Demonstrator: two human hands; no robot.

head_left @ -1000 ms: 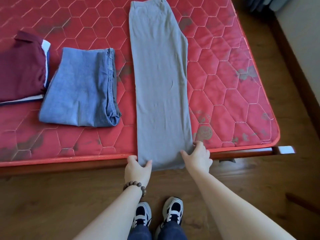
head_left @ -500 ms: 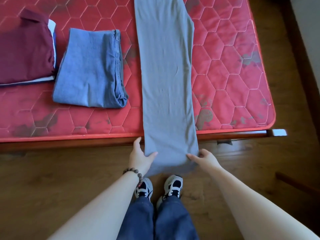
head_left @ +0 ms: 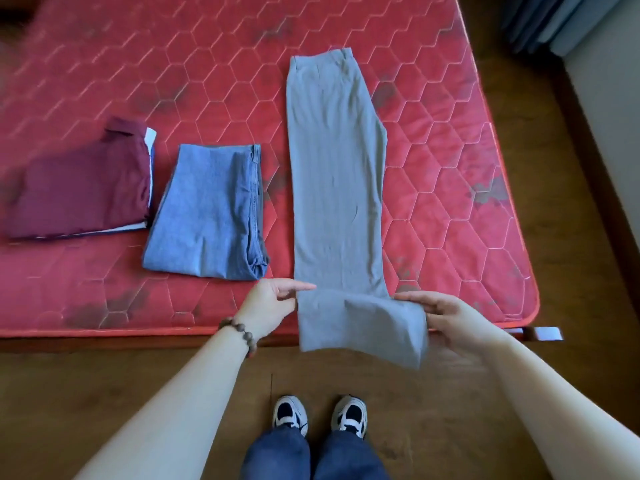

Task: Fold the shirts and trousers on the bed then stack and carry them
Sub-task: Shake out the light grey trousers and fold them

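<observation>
grey trousers (head_left: 337, 188) look light, limp; left hand (head_left: 268, 304) and right hand (head_left: 450, 317) fingers pinch hem corners at 6 o'clock, good hold.

a bedroom in a home. shown by a red quilted mattress (head_left: 173, 81) with a hexagon stitch pattern, worn dark in patches, resting on a low wooden bed frame (head_left: 104, 344). laid out on top: folded maroon shirt (head_left: 79, 192), folded blue jeans (head_left: 204, 216), long grey trousers (head_left: 336, 174). around it, a brown wooden floor (head_left: 104, 393), a pale wall (head_left: 609, 109) with dark skirting, and grey-blue curtains (head_left: 540, 19) in the far corner.
</observation>
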